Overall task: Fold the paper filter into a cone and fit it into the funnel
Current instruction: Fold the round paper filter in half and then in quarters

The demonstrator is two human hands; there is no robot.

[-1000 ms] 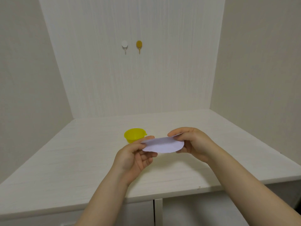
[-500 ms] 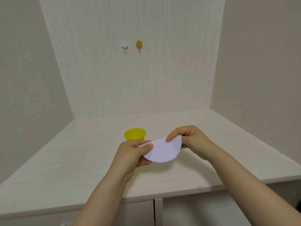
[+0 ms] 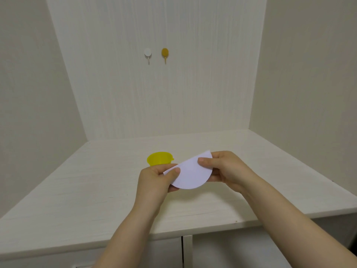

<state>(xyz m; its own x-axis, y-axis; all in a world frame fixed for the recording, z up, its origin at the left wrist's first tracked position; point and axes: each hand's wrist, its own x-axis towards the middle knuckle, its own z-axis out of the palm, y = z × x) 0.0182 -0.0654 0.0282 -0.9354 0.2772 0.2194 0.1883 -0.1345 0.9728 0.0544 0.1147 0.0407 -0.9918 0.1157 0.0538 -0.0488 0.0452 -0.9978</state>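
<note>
Above the white bench (image 3: 96,190), left hand (image 3: 154,180) and right hand (image 3: 228,169) pinch the half-folded paper filter (image 3: 190,174); align corners squarely before creasing into quarters for the yellow funnel (image 3: 159,159).

White filter (image 3: 190,175), yellow funnel (image 3: 159,159)

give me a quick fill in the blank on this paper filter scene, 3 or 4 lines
1. The paper filter is folded into a ____ shape.
2. It is held by ____ hands, the left hand and the right hand.
3. The funnel on the table is ____ in colour.
4. On the wall, the white hook hangs to the ____ of the mustard hook.

Missing words: half-circle; both; yellow; left
</note>
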